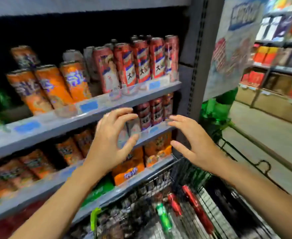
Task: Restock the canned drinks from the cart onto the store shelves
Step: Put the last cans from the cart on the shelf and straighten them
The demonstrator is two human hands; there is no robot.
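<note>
Hands first: left hand [112, 137] and right hand [191, 144] are both up at the middle shelf [159, 130], fingers spread and gently curved, neither holding anything. Between them stand dark red cans [150, 112] upright at the shelf front, long axis vertical, tops up, labels facing the aisle. One paler can [133, 125] sits just by the left fingertips; too blurry to say if they touch.

Looks like a straightening step, so I'd nudge with flat fingers low on the can body — pushing high could tip those tall ones.

More stock is in the cart [215, 219] below: red cans [197, 206] and a green one [164, 218] lying on their sides, long axes pointing roughly away from the person.
</note>
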